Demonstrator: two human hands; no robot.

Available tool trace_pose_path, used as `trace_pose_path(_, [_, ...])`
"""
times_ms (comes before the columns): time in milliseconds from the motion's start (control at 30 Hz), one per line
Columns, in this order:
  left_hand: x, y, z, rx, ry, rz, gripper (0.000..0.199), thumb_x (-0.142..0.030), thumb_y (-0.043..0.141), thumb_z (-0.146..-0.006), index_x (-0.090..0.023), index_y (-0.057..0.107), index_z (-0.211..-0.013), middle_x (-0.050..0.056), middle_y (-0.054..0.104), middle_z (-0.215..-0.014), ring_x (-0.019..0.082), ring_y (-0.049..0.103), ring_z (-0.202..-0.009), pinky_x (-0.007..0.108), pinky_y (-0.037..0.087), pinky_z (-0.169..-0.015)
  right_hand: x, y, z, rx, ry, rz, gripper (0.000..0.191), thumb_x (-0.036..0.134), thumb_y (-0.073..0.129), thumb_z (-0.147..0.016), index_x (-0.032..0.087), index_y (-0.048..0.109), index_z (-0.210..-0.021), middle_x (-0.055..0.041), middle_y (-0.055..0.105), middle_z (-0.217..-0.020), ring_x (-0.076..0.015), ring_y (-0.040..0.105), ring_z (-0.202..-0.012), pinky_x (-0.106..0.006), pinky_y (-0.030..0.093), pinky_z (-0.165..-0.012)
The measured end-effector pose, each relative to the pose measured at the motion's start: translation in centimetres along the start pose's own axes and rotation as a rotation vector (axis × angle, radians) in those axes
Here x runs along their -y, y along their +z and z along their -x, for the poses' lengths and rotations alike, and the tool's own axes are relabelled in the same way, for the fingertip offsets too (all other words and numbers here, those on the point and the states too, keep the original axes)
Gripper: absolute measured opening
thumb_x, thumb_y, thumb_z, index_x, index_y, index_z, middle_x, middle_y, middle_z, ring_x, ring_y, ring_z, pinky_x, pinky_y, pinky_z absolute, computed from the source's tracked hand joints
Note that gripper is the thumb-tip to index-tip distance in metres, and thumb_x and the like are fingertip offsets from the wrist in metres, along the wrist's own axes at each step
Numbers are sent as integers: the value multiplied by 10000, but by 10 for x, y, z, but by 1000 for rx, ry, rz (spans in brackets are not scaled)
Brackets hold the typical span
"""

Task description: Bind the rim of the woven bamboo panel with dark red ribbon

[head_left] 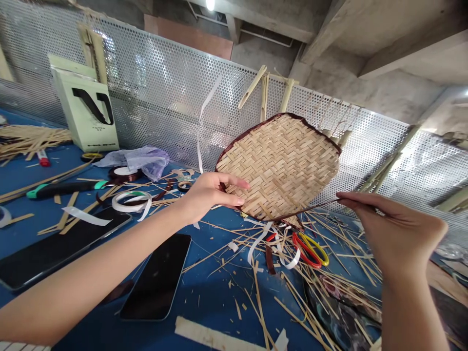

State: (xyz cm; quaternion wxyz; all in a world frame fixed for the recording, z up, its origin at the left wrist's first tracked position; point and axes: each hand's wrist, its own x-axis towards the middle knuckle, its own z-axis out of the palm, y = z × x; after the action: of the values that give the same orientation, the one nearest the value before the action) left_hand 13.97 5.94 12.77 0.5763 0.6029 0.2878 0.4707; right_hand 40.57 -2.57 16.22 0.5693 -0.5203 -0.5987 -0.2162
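A woven bamboo piece [281, 165] with a dark red edging is held up over the blue table. My left hand [212, 195] pinches its lower left edge between thumb and fingers. From the piece's bottom edge a thin dark strip [316, 206] stretches to the right. The strip's far end is in the closed fingers of my right hand [391, 219], which is apart from the woven piece. Below the piece lie red and yellow handled scissors [310, 251], among white tape pieces and bamboo slivers.
Two phones [157, 278] [62, 243], a white tape roll [131, 201], a green-black tool [68, 188] and a purple plastic bag [146, 161] lie left. A pale green bag [86, 107] stands before the perforated metal panel [164, 78]. Bamboo slivers [256, 292] litter the blue table [208, 302].
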Motion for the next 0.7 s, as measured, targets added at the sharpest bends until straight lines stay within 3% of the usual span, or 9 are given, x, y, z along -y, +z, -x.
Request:
trace_pose_path(333, [0,3,3,30,-7,6,289,-71,755,-547,-142,708,-823,53,695,-931,106,641,-641,247,546,-651,-5,8,-2,-41,-149,-49,176,86,589,-684,187,729,-716,-13,677,-714,-174,647,-666,-263,517,-617])
trace_pose_path(500, [0,3,2,52,-45,18,293,-66,753,-542,-132,706,-824,58,695,-911,104,641,-623,248,545,-649,-9,15,0,-125,-26,-108,146,99,616,-680,160,718,-765,-25,672,-709,-181,653,-664,-272,525,-640])
trace_pose_path(700, [4,1,-1,102,-75,31,292,-54,748,-538,-137,712,-815,52,683,-944,106,643,-661,234,542,-648,-17,19,2,-146,-21,-116,132,63,630,-667,137,701,-750,-28,659,-682,-159,642,-654,-229,494,-594])
